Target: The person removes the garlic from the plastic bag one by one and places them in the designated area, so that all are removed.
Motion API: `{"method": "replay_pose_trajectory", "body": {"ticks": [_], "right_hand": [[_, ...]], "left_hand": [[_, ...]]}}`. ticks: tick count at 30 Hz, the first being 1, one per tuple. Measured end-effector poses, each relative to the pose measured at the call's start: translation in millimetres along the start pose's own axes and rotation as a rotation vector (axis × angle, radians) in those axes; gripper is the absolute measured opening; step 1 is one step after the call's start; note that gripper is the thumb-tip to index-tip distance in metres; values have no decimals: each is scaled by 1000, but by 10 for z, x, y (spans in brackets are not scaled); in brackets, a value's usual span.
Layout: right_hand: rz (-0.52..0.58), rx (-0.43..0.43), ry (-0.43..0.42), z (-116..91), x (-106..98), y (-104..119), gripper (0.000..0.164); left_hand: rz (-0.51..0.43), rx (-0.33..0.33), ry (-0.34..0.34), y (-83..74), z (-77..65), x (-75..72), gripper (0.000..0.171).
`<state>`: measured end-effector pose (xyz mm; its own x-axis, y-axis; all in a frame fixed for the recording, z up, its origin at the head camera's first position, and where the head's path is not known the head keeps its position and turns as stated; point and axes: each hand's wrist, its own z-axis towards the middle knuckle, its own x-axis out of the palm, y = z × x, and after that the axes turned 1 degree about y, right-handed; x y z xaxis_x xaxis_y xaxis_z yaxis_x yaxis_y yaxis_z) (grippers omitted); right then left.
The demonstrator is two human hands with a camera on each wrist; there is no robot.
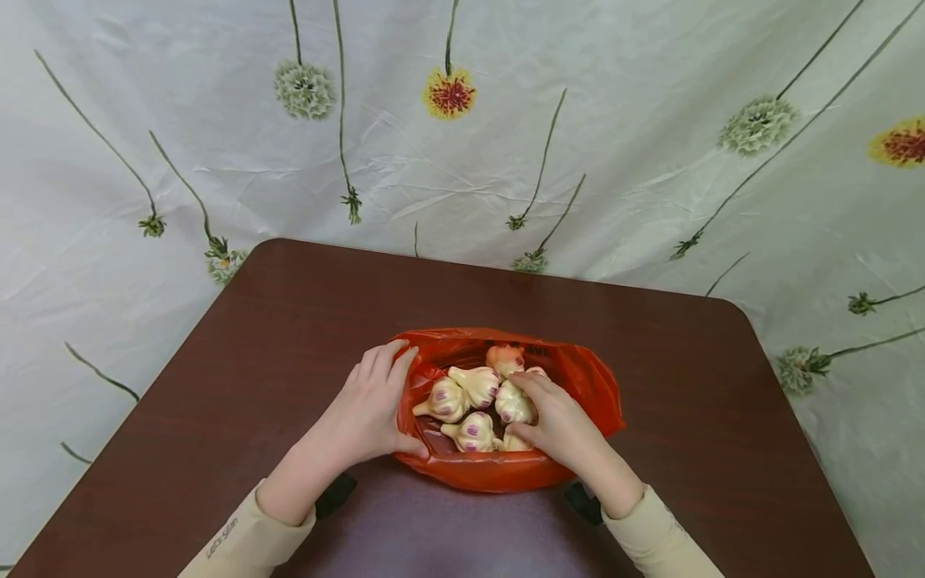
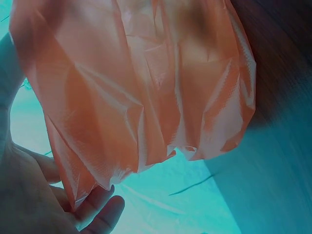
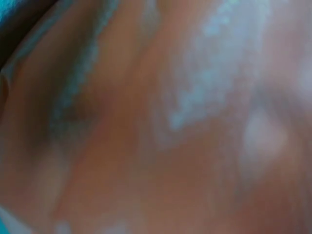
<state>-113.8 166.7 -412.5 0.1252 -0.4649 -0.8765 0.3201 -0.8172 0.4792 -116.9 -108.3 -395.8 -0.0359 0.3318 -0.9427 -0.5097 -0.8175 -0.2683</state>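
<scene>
A red plastic bag (image 1: 499, 474) lies on the table with its mouth spread wide. Several garlic bulbs (image 1: 477, 432), cream with purple patches, are inside it. My left hand (image 1: 372, 397) grips the bag's left edge, thumb at the near rim and fingers at the far side; in the left wrist view its fingers (image 2: 100, 207) curl at the edge of the plastic. Reaching into the bag's right part, my right hand (image 1: 560, 421) has thumb and fingers around a garlic bulb (image 1: 515, 404). Blurred red plastic (image 3: 161, 170) fills the right wrist view.
The bag lies at the near middle of a dark brown table (image 1: 289, 305). Behind and beside the table hangs a pale cloth (image 1: 405, 144) with a flower print. An orange-tinted bulb (image 1: 504, 359) sits at the bag's far side.
</scene>
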Motion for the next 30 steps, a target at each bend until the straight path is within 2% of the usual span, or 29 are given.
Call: {"method": "replay_pose_trajectory", "body": {"ticks": [7, 12, 18, 22, 30], "right_hand": [[-6, -5, -21, -5, -3, -2, 62], [37, 10, -26, -21, -36, -15, 63], [108, 8, -42, -50, -171, -54, 65], [149, 37, -48, -69, -319, -80, 68], [392, 73, -78, -139, -651, -175, 65]], "left_hand": [[36, -8, 11, -6, 48, -9, 122], [42, -6, 8, -6, 82, -22, 120], [42, -3, 24, 0, 114, -50, 118], [40, 5, 28, -3, 120, -77, 117], [39, 11, 43, 12, 135, -82, 116]]}}
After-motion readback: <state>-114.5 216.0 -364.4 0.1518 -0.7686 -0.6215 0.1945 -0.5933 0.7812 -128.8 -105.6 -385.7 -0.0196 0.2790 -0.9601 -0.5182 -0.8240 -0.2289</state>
